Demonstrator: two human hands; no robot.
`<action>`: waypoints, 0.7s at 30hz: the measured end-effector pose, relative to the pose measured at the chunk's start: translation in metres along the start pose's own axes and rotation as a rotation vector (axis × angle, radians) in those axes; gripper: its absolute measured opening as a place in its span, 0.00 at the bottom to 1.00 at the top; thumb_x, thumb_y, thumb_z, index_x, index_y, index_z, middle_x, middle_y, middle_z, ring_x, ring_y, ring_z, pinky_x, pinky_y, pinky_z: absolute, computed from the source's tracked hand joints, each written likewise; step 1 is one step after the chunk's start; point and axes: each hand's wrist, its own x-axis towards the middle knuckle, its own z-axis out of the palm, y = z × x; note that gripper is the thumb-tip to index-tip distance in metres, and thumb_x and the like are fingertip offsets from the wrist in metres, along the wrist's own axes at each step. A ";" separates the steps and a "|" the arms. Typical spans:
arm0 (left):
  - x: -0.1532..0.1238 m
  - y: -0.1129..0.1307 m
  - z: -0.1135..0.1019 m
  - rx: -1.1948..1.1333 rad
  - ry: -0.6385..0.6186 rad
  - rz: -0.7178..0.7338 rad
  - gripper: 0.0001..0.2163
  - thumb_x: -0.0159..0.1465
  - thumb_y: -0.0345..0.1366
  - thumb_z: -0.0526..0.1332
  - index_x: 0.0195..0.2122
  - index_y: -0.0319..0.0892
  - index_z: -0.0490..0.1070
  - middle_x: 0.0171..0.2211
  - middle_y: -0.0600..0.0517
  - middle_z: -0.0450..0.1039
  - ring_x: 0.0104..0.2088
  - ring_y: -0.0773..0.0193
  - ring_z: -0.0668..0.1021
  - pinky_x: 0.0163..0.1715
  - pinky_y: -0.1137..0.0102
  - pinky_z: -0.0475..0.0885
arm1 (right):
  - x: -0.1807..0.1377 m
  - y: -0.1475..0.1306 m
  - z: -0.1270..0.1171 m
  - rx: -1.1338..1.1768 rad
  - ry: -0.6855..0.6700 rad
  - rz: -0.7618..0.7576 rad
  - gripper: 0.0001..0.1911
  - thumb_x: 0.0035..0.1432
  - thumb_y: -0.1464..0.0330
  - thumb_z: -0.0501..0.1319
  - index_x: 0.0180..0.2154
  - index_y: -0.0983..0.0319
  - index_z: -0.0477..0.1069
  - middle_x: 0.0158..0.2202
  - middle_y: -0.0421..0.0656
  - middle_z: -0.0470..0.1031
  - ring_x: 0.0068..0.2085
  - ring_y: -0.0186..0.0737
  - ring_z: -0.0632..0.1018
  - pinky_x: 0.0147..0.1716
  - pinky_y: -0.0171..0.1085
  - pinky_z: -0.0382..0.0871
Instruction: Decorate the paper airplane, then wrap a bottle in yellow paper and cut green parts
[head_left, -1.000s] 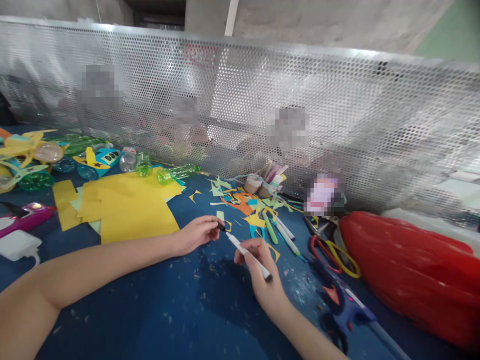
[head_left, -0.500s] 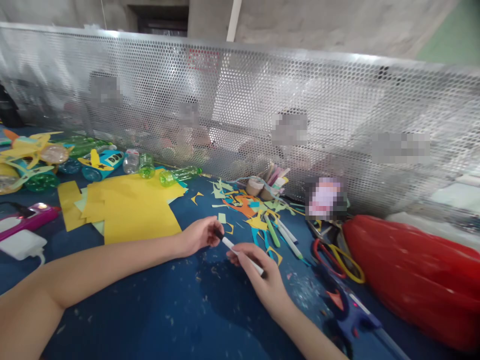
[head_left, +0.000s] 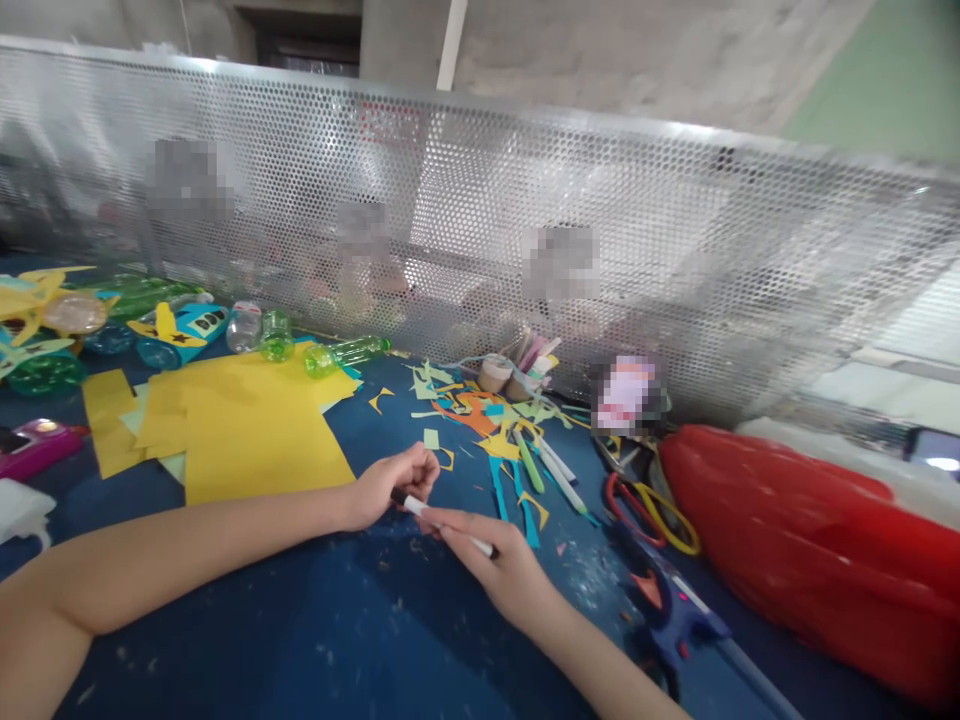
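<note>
Hands closer together now: left hand (head_left: 386, 487) fingers pinch what looks like the cap (head_left: 398, 495); right hand (head_left: 501, 572) fingers grip the marker (head_left: 418, 508). Light, stiff, slick; hold mid-barrel.

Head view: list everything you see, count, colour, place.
marker: 1, white, black cap, between both hands
paper sheets: several, yellow, left of hands
paper scraps: many, mixed, behind hands
bottles: several, green and clear, back left
scissors: count unclear, red and yellow handles, right
glue gun: 1, blue, near right
bag: 1, red, far right
screen: 1, silver, perforated, behind table
table: 1, blue
left hand: fingers on marker's cap end
right hand: fingers around marker's barrel
</note>
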 end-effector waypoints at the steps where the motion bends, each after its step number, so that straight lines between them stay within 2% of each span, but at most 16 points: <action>1: -0.001 0.000 0.000 -0.005 0.001 0.008 0.23 0.62 0.58 0.46 0.27 0.41 0.59 0.18 0.58 0.54 0.19 0.70 0.59 0.21 0.73 0.54 | 0.000 0.001 0.001 -0.001 -0.002 -0.002 0.13 0.61 0.64 0.58 0.45 0.56 0.76 0.42 0.42 0.80 0.44 0.41 0.79 0.48 0.40 0.72; 7: 0.001 -0.002 0.002 0.015 -0.012 -0.005 0.24 0.62 0.59 0.46 0.27 0.41 0.60 0.18 0.57 0.58 0.19 0.70 0.59 0.21 0.73 0.55 | 0.000 -0.007 0.007 0.051 -0.024 -0.003 0.14 0.62 0.64 0.55 0.47 0.58 0.75 0.41 0.42 0.80 0.42 0.38 0.80 0.44 0.37 0.74; 10: 0.007 -0.005 0.001 -0.002 0.000 -0.009 0.25 0.61 0.61 0.46 0.30 0.41 0.61 0.19 0.58 0.58 0.19 0.70 0.61 0.20 0.74 0.57 | 0.001 -0.019 -0.008 -0.046 0.015 -0.013 0.15 0.62 0.63 0.54 0.43 0.61 0.76 0.31 0.43 0.81 0.32 0.37 0.80 0.35 0.35 0.75; 11: 0.010 -0.005 -0.001 -0.015 0.020 -0.003 0.25 0.60 0.61 0.45 0.32 0.41 0.61 0.20 0.57 0.59 0.19 0.69 0.64 0.21 0.73 0.60 | 0.001 -0.021 -0.017 -0.127 0.062 -0.031 0.15 0.62 0.63 0.54 0.40 0.61 0.77 0.26 0.42 0.80 0.28 0.37 0.79 0.33 0.34 0.74; 13: 0.015 -0.002 -0.009 0.003 0.094 0.050 0.25 0.60 0.61 0.44 0.33 0.42 0.62 0.21 0.56 0.60 0.21 0.67 0.68 0.23 0.71 0.65 | 0.003 -0.020 -0.045 -0.297 0.223 -0.039 0.16 0.61 0.63 0.52 0.39 0.61 0.76 0.26 0.42 0.79 0.28 0.38 0.79 0.31 0.34 0.73; 16: 0.021 0.011 -0.027 0.303 0.337 0.233 0.23 0.64 0.55 0.41 0.31 0.41 0.64 0.21 0.55 0.63 0.21 0.66 0.70 0.24 0.70 0.68 | 0.006 0.002 -0.099 -0.692 0.462 0.084 0.20 0.60 0.62 0.48 0.45 0.60 0.74 0.31 0.45 0.80 0.33 0.44 0.80 0.33 0.39 0.73; 18: 0.023 0.023 -0.043 0.417 0.460 0.285 0.20 0.65 0.50 0.43 0.28 0.41 0.64 0.20 0.55 0.62 0.21 0.67 0.69 0.24 0.71 0.67 | 0.007 0.029 -0.134 -0.979 0.490 0.095 0.21 0.55 0.61 0.50 0.43 0.62 0.75 0.32 0.49 0.80 0.35 0.51 0.80 0.34 0.44 0.73; 21: 0.026 0.043 -0.070 0.570 0.623 0.353 0.15 0.65 0.43 0.47 0.27 0.42 0.65 0.19 0.56 0.62 0.21 0.68 0.69 0.26 0.72 0.66 | 0.005 0.074 -0.168 -1.156 0.412 0.046 0.21 0.52 0.60 0.49 0.36 0.62 0.77 0.29 0.51 0.80 0.33 0.54 0.80 0.34 0.48 0.73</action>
